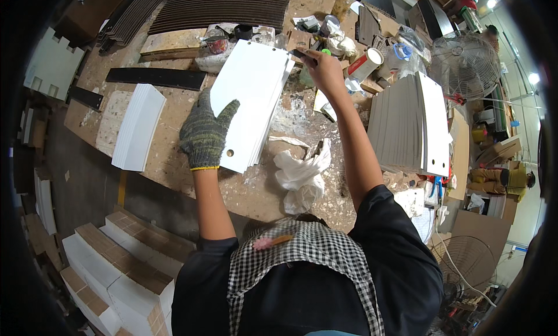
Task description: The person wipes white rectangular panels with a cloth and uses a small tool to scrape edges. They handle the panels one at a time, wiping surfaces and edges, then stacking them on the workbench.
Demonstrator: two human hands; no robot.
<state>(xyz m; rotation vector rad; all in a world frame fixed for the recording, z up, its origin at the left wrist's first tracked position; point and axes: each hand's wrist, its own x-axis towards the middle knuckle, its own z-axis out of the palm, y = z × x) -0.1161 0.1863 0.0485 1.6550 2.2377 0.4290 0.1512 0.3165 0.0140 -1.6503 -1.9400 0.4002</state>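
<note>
Resting open on left side of white panel [250, 92], gloved left hand [208, 132] has thumb spread; bare right hand [324, 71] grips small dark object [297, 53] near far corner.

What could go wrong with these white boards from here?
The bare right hand holds a small dark tool near the far corner of the white boards; a slip might scratch the top one. The boards' edges look slightly fanned, so they could shift under the gloved left hand.

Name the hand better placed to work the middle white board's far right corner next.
Probably the right hand: it holds a dark tool by that corner; the gloved left hand rests on the board.
</note>
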